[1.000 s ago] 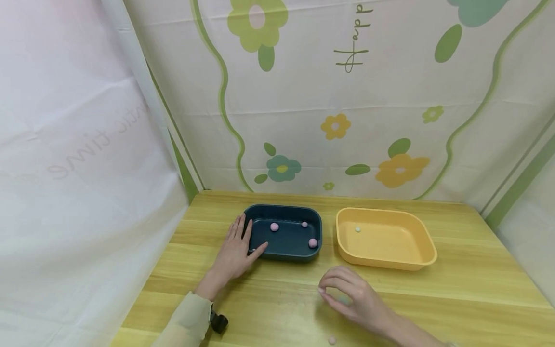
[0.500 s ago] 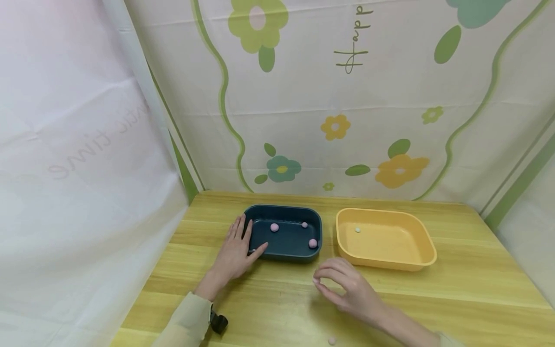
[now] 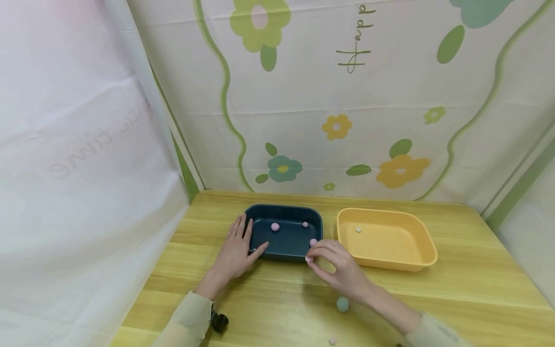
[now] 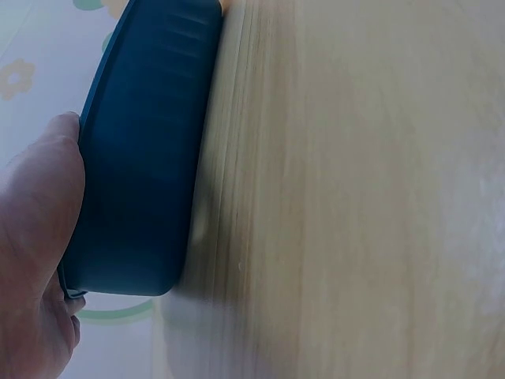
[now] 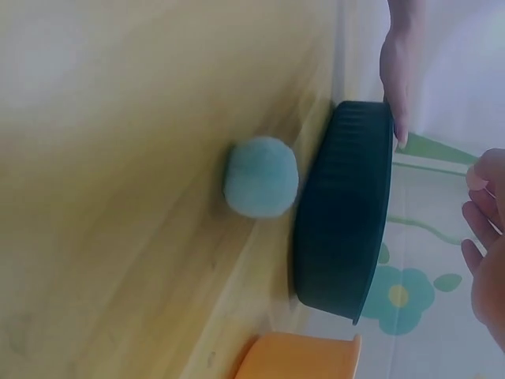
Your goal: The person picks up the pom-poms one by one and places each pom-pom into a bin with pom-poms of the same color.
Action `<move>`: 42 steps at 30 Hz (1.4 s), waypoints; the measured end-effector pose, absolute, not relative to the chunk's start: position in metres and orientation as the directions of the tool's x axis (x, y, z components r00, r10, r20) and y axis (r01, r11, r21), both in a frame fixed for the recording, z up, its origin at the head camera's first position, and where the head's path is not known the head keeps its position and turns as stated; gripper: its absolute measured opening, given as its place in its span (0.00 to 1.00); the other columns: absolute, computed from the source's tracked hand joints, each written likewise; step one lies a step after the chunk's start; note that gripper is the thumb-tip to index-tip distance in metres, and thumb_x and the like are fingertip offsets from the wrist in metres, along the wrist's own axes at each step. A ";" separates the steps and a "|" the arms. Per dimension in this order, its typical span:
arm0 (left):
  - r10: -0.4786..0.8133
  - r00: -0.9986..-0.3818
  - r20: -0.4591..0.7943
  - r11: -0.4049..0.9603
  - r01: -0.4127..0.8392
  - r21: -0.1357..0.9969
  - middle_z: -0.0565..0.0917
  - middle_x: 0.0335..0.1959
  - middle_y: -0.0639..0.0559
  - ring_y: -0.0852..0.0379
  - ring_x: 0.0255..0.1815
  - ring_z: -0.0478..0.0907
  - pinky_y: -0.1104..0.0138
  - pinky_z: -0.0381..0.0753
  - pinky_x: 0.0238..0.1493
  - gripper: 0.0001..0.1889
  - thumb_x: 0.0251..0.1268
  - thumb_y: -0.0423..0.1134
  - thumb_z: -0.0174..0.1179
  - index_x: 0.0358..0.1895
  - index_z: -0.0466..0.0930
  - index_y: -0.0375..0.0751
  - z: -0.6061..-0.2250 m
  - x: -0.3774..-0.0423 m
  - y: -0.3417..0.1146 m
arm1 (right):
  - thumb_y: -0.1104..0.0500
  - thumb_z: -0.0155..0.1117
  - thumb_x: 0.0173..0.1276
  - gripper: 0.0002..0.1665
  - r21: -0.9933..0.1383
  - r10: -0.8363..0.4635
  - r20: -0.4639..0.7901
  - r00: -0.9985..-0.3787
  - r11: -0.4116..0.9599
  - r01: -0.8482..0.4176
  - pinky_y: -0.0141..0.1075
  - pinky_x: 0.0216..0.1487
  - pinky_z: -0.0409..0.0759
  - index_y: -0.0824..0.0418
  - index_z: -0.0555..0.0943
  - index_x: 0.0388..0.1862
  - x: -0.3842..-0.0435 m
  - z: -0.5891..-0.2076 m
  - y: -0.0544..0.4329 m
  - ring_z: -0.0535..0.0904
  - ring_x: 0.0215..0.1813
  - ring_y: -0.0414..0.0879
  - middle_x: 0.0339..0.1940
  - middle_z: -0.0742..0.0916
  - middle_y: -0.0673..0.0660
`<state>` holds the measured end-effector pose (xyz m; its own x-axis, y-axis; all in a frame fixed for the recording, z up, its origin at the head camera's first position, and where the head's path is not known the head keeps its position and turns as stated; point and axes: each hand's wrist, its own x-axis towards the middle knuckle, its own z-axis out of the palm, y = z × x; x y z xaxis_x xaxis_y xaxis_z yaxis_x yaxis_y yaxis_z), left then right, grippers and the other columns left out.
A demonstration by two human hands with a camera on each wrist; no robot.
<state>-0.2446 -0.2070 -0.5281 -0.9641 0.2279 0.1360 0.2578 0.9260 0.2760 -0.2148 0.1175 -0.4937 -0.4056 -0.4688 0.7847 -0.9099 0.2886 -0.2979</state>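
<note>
My left hand (image 3: 234,253) rests spread on the left end of the dark blue tray (image 3: 284,256), thumb over the front rim. In the left wrist view that hand (image 4: 35,225) lies along the tray's rim. Several pink pom-poms lie in the tray, one pom-pom (image 3: 275,227) near its middle. Between thumb and fingertips my right hand (image 3: 342,271) pinches a small pink pom-pom (image 3: 309,259), right at the tray's front right corner. A larger pale green pom-pom (image 3: 342,304) sits on the table below the right hand, and it shows big in the right wrist view.
To the right of the blue tray stands a yellow tray (image 3: 390,264) with one small pale green pom-pom (image 3: 358,230) in it. A loose pink pom-pom (image 3: 332,341) lies near the table's front edge. Printed cloth (image 3: 303,96) hangs behind the wooden table (image 3: 260,308).
My right hand has moved up and to the left with the pink pom-pom, from over the table to the blue tray's corner, uncovering the larger green pom-pom. The left hand has stayed in place.
</note>
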 end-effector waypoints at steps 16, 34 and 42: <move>0.229 -0.962 0.145 0.922 0.263 0.285 0.44 0.93 0.32 0.33 0.94 0.45 0.42 0.50 0.93 0.52 0.82 0.70 0.51 0.90 0.50 0.32 -0.531 -0.244 -0.207 | 0.73 0.84 0.55 0.18 -0.292 -0.458 0.752 -0.475 0.414 -0.862 0.23 0.63 0.80 0.59 0.90 0.41 -0.242 -0.494 0.114 0.87 0.49 0.47 0.43 0.91 0.51; 0.221 -0.965 0.143 0.921 0.255 0.295 0.44 0.93 0.33 0.34 0.95 0.44 0.41 0.51 0.93 0.53 0.82 0.71 0.52 0.90 0.50 0.33 -0.531 -0.245 -0.206 | 0.68 0.82 0.65 0.11 -0.344 -0.465 0.672 -0.576 0.494 -0.799 0.45 0.54 0.91 0.58 0.90 0.43 -0.268 -0.493 0.098 0.87 0.52 0.49 0.46 0.91 0.53; 0.214 -0.966 0.144 0.923 0.248 0.294 0.45 0.93 0.32 0.34 0.94 0.44 0.41 0.52 0.93 0.52 0.82 0.71 0.52 0.89 0.51 0.32 -0.530 -0.244 -0.205 | 0.68 0.81 0.67 0.09 -0.350 -0.467 0.668 -0.580 0.491 -0.798 0.50 0.57 0.90 0.59 0.90 0.42 -0.279 -0.491 0.091 0.87 0.50 0.49 0.44 0.91 0.53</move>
<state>-0.2441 -0.2051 -0.5297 -0.9662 0.2142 0.1435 0.2483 0.9230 0.2938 -0.2791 0.0905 -0.4907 -0.5801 -0.4667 0.6676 -0.7978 0.4908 -0.3502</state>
